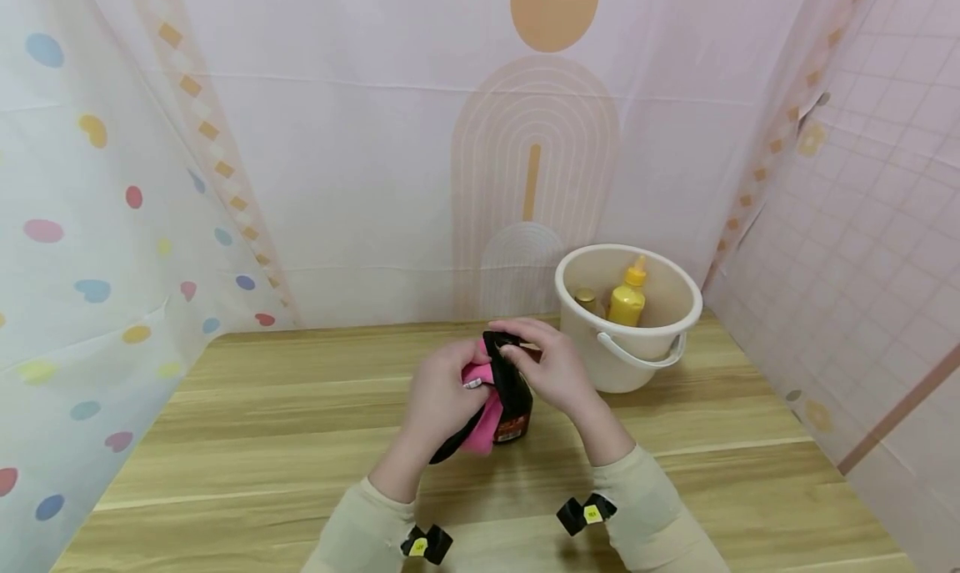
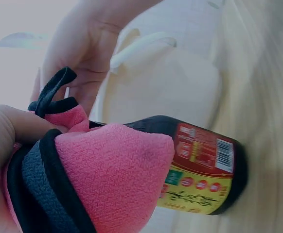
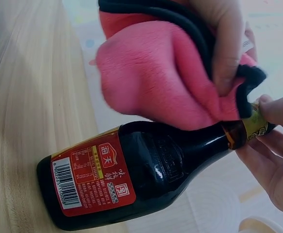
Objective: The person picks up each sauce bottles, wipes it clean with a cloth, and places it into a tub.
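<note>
My left hand (image 1: 450,389) grips a pink cleaning cloth (image 2: 122,170) with black edging, a hanging loop and a dark blue-grey side, bunched against a soy sauce bottle. This dark glass soy sauce bottle (image 3: 156,170) has a red and yellow label with a barcode, and its base is down at the wooden table (image 1: 300,414). At the bottle's neck, my right hand (image 1: 555,369) holds the top between thumb and fingers. In the right wrist view the cloth lies along the bottle's shoulder and neck. The cap is mostly hidden by the right fingers.
Just beyond my right hand stands a cream bucket (image 1: 615,364) with its handle hanging at the front. Inside are a yellow squeeze bottle (image 1: 626,302) and another container with a gold-coloured lid (image 1: 585,296). Patterned curtains (image 1: 360,181) enclose the table's back and sides.
</note>
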Demonstrator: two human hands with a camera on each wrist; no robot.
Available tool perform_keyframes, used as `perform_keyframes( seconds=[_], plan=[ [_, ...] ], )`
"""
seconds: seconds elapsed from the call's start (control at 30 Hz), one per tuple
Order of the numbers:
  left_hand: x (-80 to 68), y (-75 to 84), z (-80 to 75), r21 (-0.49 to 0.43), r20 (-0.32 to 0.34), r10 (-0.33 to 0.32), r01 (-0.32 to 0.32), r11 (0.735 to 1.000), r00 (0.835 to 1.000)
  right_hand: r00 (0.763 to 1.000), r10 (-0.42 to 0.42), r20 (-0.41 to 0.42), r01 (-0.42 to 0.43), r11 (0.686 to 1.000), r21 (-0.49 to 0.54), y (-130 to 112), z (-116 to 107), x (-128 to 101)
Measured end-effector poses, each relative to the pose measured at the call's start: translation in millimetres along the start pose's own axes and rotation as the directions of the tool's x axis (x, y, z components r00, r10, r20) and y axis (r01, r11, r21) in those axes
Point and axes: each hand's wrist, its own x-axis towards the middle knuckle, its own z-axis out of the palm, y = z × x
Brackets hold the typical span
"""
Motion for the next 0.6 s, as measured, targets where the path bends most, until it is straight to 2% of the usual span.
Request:
perform_keyframes(
  seconds=[0.3, 0.6],
  plan=[
    [-10.9, -13.5, 9.8, 0.057, 0.065, -0.023, 0.020, 0.998, 0.998, 1.000, 0.010, -0.014, -0.010, 1.000, -0.024, 1.1, 1.7, -1.0],
    [-21.5, -26.4, 13.7, 0.076, 0.053, -0.016, 0.012, 0.997, 0.998, 1.000, -0.017, -0.004, 0.017, 0.999, -0.032, 2.7, 2.0, 0.3]
  ],
)
